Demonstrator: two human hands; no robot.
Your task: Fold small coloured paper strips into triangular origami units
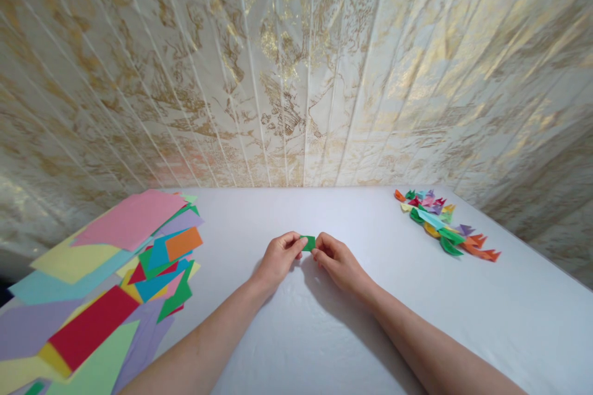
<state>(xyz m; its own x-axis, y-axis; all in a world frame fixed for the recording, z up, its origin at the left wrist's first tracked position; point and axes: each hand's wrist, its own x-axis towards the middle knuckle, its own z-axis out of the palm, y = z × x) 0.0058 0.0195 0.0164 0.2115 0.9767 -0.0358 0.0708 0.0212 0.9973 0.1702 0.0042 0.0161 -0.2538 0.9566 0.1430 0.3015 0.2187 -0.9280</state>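
A small green piece of paper (309,243), apparently folded, is held up between my two hands just above the white table. My left hand (281,254) pinches its left end between thumb and fingers. On the other side, my right hand (337,257) pinches the right edge, with its fingers curled in. Much of the paper's border is covered by my fingertips, so its full shape cannot be made out.
Sheets of coloured paper, among them a large pink sheet (134,219) and a red sheet (94,328), overlap along the left. Several folded paper shapes (433,220) lie in a cluster at the far right. A gold-patterned curtain (287,74) hangs behind the white table (259,210).
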